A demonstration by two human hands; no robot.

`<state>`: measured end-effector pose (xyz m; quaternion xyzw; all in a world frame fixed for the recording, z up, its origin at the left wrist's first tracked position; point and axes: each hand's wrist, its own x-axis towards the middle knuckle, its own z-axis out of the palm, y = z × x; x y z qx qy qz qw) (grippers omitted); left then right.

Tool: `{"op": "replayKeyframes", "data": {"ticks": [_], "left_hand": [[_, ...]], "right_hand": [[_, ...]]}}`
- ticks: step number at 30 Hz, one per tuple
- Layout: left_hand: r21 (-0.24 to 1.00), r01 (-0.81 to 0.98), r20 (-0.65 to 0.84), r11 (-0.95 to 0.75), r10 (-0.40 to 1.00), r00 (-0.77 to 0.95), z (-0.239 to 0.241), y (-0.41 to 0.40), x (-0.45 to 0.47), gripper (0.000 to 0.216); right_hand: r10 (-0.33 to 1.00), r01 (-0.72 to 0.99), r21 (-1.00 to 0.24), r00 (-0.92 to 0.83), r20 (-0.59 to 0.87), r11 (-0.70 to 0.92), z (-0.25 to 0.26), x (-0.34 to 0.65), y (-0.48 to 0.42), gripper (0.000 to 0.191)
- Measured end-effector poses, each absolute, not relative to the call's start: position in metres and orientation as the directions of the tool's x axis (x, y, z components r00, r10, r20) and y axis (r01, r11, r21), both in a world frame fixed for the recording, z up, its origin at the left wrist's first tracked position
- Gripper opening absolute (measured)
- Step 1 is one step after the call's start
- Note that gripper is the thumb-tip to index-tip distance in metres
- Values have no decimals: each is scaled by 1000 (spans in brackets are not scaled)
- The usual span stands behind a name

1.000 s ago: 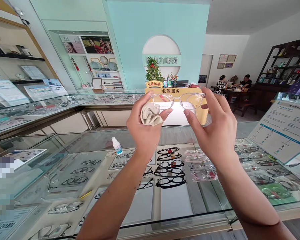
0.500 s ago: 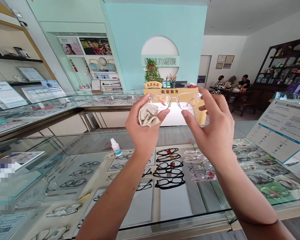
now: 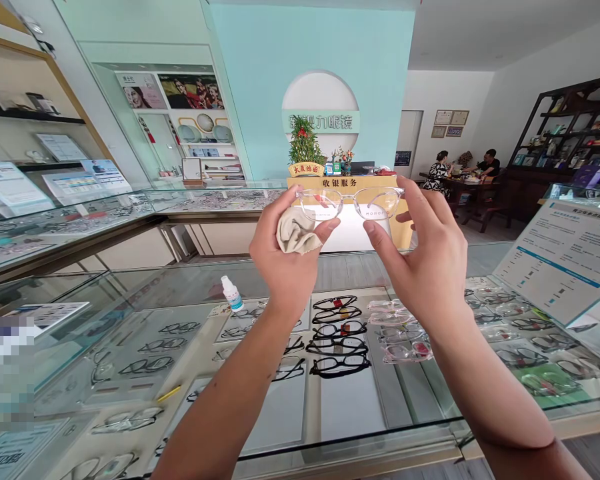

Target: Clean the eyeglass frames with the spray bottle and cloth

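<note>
Both my hands hold up a pair of clear-framed glasses (image 3: pixel 353 202) at chest height above a glass display counter (image 3: pixel 190 280). My left hand (image 3: pixel 283 257) pinches the left lens rim and also clutches a beige cleaning cloth (image 3: pixel 294 231) in its palm. My right hand (image 3: pixel 430 257) grips the right rim between thumb and fingers.
A small spray bottle (image 3: pixel 231 293) stands on the counter. Under the glass lie several black and clear frames (image 3: pixel 337 333). A slanted information sign (image 3: pixel 563 257) stands at the right. A cashier desk (image 3: pixel 347 183) is behind, and two people sit at a far table (image 3: pixel 463 175).
The glasses and both hands sank slightly and drifted a little left in view; the grips are unchanged.
</note>
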<state>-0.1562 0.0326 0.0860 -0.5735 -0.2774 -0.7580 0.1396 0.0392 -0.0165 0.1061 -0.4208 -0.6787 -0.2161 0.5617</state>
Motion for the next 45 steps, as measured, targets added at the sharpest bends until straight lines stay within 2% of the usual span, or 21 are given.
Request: {"op": "replayKeyframes", "data": {"ticks": [6,15,19,24,30,45], "left_hand": [[273,524,945,-807,122,-303,85,35,-158,61],[210,576,957,-790,44,-288,84,37,-158,60],[167,601,961,-782,-6,-276,85,35,-156,60],[173,653,964,-738,-9,-265,85,33,-157,60],[137,636,967,-759,-36,-251,86,32,-157,59],[172,699,962,-694,-35,-271,89,27,-156,61]], "right_hand": [[332,803,-194,-5,943,564,106,39,-17,57],[365,786,-216,-13,931,579,107,40,-16,59],[415,786,-247,-14,909,567,108,40,-13,59],[459,785,-279,-8,888,554,109,40,-14,63],[454,767,-293,2,891,571,110,39,-15,58],[435,773,-268,-11,900,574,107,39,-12,55]]}}
